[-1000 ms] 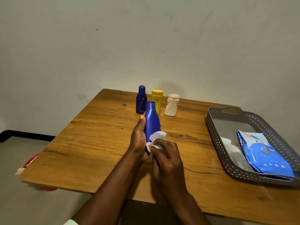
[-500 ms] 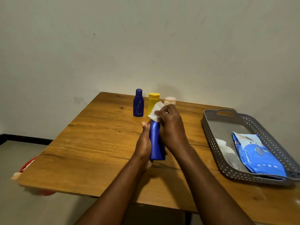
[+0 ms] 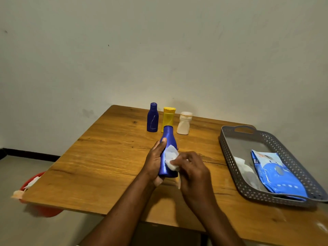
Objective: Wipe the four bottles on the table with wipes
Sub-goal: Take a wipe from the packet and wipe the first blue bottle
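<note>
Blue plastic bottle w/ tapered neck [image 3: 168, 139] sits in your left hand [image 3: 154, 162], lifted over the wooden table [image 3: 99, 157], neck tilted away from you; thumb runs up its side, fingers curl behind. Your right hand [image 3: 190, 172] pinches a white crumpled wipe [image 3: 171, 158] against the bottle's front, approx. mid-body. Right of you, grey perforated plastic tray [image 3: 229, 157] holds a blue wipes pack [image 3: 276, 176] beside a loose white wipe [image 3: 244, 167]. Far side, near wall: dark blue bottle [image 3: 152, 118], yellow bottle [image 3: 168, 118], cream squat bottle [image 3: 184, 123], all upright in a row, close together. Red tub [image 3: 40, 210] shows below table's left edge.
</note>
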